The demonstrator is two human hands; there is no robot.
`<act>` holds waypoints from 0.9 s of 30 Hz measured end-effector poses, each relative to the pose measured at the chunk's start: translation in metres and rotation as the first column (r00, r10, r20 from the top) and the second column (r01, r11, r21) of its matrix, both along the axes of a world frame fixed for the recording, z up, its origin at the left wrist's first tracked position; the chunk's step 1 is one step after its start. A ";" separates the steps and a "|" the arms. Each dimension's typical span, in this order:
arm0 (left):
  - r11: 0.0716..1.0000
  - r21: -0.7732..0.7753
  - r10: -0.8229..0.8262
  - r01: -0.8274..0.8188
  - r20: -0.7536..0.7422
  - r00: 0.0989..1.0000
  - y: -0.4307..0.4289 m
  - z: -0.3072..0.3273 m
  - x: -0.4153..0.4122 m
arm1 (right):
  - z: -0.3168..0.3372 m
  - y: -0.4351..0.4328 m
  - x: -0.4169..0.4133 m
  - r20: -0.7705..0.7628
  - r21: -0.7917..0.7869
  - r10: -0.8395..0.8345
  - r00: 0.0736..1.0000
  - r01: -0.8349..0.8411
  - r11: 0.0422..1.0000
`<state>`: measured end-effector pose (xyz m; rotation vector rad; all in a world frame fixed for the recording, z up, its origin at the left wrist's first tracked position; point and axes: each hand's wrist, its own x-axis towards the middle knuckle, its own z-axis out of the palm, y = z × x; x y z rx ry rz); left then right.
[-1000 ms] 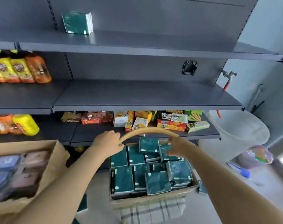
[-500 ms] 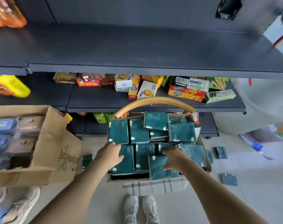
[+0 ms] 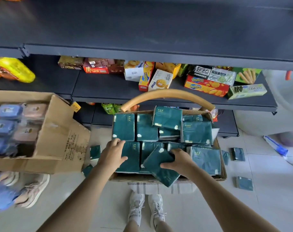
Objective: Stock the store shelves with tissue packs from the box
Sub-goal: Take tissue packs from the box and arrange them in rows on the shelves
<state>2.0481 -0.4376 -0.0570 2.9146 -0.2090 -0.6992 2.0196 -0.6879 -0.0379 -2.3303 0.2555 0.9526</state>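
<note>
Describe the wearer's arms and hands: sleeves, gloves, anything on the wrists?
Left arm and right arm are bare from the frame edge down, with no sleeve in view. Left hand and right hand are ungloved. No watch, band, ring, cable or marker shows on either.

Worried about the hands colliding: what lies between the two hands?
Head view: between left hand and right hand lie green tissue packs inside the box.
</note>
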 end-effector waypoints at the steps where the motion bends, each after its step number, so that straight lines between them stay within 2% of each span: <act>1: 0.999 0.019 -0.027 0.027 -0.017 0.999 0.000 0.000 0.003 | 0.000 0.000 -0.002 -0.009 0.067 -0.140 0.990 0.140 0.988; 4: 0.994 0.077 -0.077 0.082 -0.065 0.995 0.002 -0.003 0.009 | -0.006 0.000 -0.012 -0.085 0.195 -0.465 0.881 0.472 0.860; 7: 0.982 0.137 -0.118 0.131 -0.101 0.988 0.002 -0.007 0.015 | -0.016 0.002 -0.020 -0.182 0.215 -0.611 0.771 0.637 0.740; 11: 0.970 0.175 -0.145 0.171 -0.156 0.977 0.001 -0.008 0.021 | -0.016 0.007 -0.024 -0.210 0.280 -0.641 0.738 0.674 0.684; 18: 0.991 0.095 -0.078 0.096 -0.180 0.981 0.011 0.009 0.019 | -0.004 0.010 -0.015 -0.214 0.450 -0.692 0.689 0.698 0.556; 20: 1.000 0.024 -0.004 0.010 -0.255 0.967 0.017 0.023 0.019 | 0.007 0.010 -0.010 -0.183 0.469 -0.685 0.705 0.675 0.570; 22: 0.984 -0.061 0.132 -0.165 -0.366 0.921 0.027 0.041 0.019 | 0.020 0.012 -0.004 -0.142 0.477 -0.690 0.710 0.660 0.581; 24: 0.923 -0.148 0.259 -0.354 -0.440 0.860 0.039 0.058 0.022 | 0.033 0.015 0.005 -0.114 0.500 -0.710 0.695 0.657 0.564; 27: 0.766 -0.323 0.380 -0.556 -0.471 0.796 0.056 0.093 0.023 | 0.060 0.023 0.024 -0.112 0.561 -0.728 0.676 0.648 0.515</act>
